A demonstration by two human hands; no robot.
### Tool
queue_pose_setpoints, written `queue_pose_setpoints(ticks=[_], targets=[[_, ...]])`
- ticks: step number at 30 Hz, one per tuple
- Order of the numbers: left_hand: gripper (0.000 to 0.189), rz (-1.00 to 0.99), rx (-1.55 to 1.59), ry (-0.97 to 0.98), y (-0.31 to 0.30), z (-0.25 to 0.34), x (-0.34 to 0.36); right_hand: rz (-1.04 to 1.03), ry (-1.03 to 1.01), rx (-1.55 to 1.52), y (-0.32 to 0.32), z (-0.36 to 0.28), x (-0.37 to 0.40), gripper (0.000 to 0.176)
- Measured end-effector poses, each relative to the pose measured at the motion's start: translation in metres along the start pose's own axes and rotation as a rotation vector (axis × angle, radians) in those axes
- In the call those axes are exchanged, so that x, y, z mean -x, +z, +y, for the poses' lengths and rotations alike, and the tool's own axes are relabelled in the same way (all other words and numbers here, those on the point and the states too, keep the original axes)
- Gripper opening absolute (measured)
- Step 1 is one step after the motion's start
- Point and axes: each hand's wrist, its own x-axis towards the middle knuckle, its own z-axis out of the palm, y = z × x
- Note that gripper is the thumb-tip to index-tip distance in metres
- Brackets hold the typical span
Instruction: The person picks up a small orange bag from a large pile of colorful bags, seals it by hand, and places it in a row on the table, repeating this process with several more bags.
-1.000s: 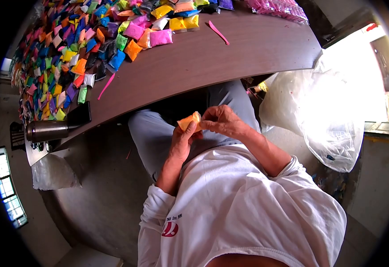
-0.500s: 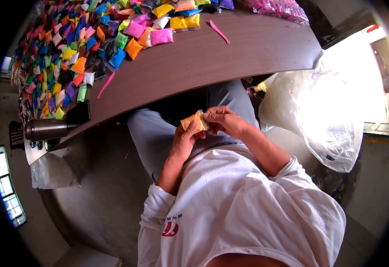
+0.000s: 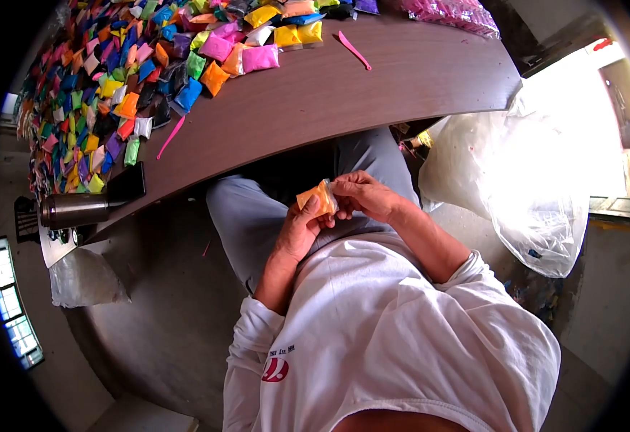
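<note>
Head view: gripping a small clear plastic packet filled with orange material (image 3: 320,194) above the lap, in front of the near edge of the dark brown wooden tabletop (image 3: 372,83). Pressing the thumb of the left hand (image 3: 300,229) on top of the packet, with fingers curling beneath. Pinching the clear plastic edge at the packet's right side between thumb and forefinger of the right hand (image 3: 364,196), with the other fingers bending underneath. Sitting in grey trousers (image 3: 239,223) and a white long-sleeved shirt with a red emblem (image 3: 408,317), with knees reaching toward the tabletop's edge.

Showing, over the left and far parts of the tabletop, a dense heap of small multicoloured plastic packets (image 3: 113,93). Lying near this heap's edge, a thin bright pink plastic stick (image 3: 171,137); lying farther right, a flat bright pink plastic tool with a small ringed end (image 3: 354,51). Resting at the far right, a pile of pink pieces in clear plastic (image 3: 452,14). Standing out at the left end, a dark metallic cylinder (image 3: 76,210) beside a flat black panel (image 3: 127,184). Bulging at the right, beyond the knees, a whitish translucent plastic bag (image 3: 457,167).
</note>
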Motion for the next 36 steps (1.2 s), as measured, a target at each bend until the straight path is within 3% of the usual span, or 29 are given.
queue_pose_setpoints(ticks=[7, 13, 28, 36], targets=[[0.039, 0.095, -0.086, 0.02, 0.0, -0.001, 0.001, 0.011, -0.099, 0.226, -0.001, -0.006, 0.005, 0.031], [0.036, 0.138, -0.091, 0.046, -0.001, -0.001, 0.0, 0.021, -0.069, 0.448, 0.001, -0.017, 0.01, 0.027], [0.037, 0.107, -0.183, 0.027, 0.001, 0.004, 0.001, -0.029, 0.098, 0.368, 0.001, -0.025, 0.015, 0.023], [0.038, 0.093, -0.199, 0.035, 0.002, 0.0, -0.002, -0.005, 0.083, 0.358, -0.001, -0.022, 0.016, 0.022]])
